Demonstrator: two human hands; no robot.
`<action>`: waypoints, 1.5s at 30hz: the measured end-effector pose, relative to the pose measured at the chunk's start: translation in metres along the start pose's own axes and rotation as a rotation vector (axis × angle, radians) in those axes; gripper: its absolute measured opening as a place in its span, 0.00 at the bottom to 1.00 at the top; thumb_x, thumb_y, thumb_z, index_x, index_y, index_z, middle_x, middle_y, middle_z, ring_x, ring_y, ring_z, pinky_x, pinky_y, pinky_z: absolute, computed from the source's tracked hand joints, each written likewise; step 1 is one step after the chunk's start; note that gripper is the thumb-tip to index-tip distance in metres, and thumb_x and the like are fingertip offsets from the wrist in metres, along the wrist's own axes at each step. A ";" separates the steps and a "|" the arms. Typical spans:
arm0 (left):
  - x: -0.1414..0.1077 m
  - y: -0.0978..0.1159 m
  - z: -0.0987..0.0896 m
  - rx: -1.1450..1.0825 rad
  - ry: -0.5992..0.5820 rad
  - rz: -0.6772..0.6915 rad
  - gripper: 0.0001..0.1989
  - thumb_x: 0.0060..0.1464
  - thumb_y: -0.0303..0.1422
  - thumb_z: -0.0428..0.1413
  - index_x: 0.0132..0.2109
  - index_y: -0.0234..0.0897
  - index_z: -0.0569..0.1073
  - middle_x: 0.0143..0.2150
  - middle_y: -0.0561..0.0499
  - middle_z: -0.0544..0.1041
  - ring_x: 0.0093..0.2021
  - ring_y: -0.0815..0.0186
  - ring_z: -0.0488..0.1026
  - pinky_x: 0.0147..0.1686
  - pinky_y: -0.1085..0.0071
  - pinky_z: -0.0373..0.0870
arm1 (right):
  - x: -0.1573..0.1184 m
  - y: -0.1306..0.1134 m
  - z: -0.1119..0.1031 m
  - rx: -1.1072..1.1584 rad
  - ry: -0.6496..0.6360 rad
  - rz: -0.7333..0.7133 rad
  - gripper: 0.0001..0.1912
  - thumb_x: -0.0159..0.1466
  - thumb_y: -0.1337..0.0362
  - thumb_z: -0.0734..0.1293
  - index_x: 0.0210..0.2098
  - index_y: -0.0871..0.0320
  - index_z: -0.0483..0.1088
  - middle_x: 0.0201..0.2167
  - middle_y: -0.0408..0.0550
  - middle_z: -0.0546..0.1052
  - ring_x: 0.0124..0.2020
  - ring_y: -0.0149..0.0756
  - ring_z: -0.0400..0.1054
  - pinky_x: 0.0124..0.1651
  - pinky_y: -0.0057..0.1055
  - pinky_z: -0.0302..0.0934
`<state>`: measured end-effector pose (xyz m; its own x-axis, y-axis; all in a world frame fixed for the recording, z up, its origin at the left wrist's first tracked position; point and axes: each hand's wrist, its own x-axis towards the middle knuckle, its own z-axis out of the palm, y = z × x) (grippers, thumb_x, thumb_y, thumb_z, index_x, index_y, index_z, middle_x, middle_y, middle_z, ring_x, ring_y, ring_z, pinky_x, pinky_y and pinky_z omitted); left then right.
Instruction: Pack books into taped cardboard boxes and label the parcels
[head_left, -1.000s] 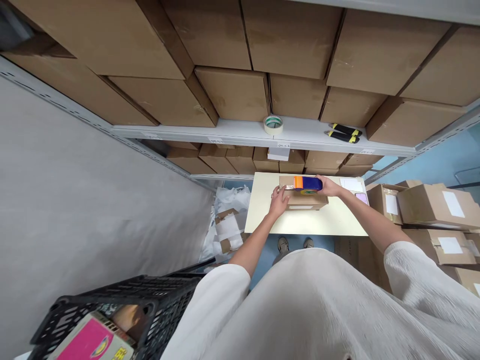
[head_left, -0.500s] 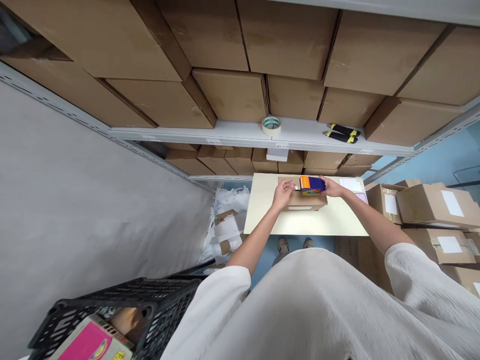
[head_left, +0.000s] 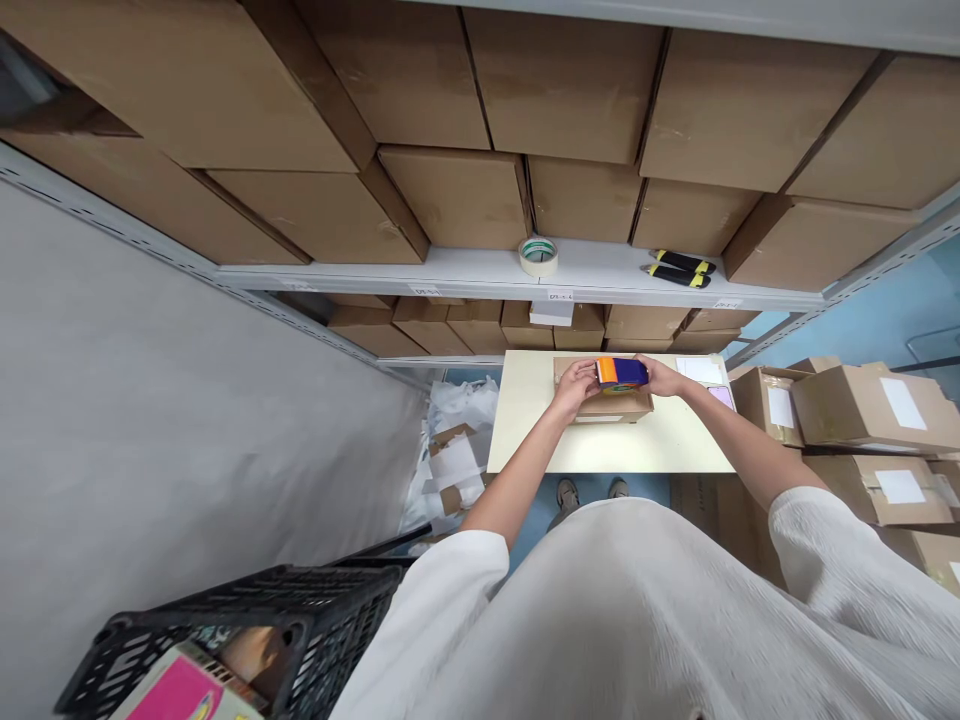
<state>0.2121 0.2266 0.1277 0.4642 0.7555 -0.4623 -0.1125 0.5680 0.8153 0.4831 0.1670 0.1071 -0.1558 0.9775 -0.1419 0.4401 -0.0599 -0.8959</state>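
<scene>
A dark blue and orange tape dispenser point(head_left: 622, 372), with a yellow-green round part underneath, is held just above a brown cardboard box point(head_left: 598, 407). My right hand point(head_left: 658, 375) grips its blue right end. At the orange left end, the bent fingers of my left hand point(head_left: 577, 384) close on the dispenser's edge; my fingertips are too small to make out exactly. The cardboard box lies flat on a cream tabletop point(head_left: 525, 430), with a white label on its near side.
Ahead, a grey shelf point(head_left: 465, 262) bears large cartons point(head_left: 454, 195), a tape roll point(head_left: 538, 256) and two black-yellow cutting tools point(head_left: 680, 268). A phone point(head_left: 721, 396) lies at the table's right. Labelled cartons point(head_left: 862, 405) stack rightward; a black crate point(head_left: 345, 600) stands left.
My left hand has moved right, up against the orange end of the dispenser. The shiny bit that showed between its fingers and the dispenser is now hidden. My right hand keeps its grip.
</scene>
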 end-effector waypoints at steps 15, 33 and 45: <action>0.012 -0.014 0.004 -0.021 0.013 0.009 0.23 0.46 0.21 0.70 0.50 0.38 0.78 0.46 0.45 0.86 0.47 0.61 0.83 0.48 0.63 0.81 | -0.001 0.001 -0.002 -0.032 -0.001 0.051 0.27 0.48 0.63 0.77 0.46 0.53 0.69 0.42 0.45 0.78 0.44 0.46 0.75 0.52 0.44 0.73; 0.026 -0.005 0.015 0.065 -0.032 0.098 0.23 0.41 0.26 0.75 0.46 0.36 0.79 0.41 0.46 0.86 0.44 0.59 0.84 0.51 0.58 0.81 | -0.005 0.015 -0.005 -0.070 0.102 0.043 0.29 0.47 0.61 0.80 0.48 0.54 0.71 0.47 0.49 0.76 0.49 0.49 0.73 0.57 0.47 0.72; 0.033 0.003 0.060 0.179 -0.067 0.144 0.18 0.43 0.19 0.69 0.42 0.36 0.79 0.37 0.49 0.83 0.41 0.61 0.82 0.49 0.60 0.79 | -0.038 0.021 0.009 0.013 0.291 0.138 0.28 0.50 0.57 0.79 0.47 0.52 0.69 0.42 0.48 0.80 0.43 0.46 0.73 0.50 0.44 0.73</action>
<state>0.2793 0.2336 0.1361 0.5125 0.7980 -0.3171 -0.0270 0.3840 0.9229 0.4901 0.1271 0.0899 0.1644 0.9767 -0.1380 0.4277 -0.1966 -0.8823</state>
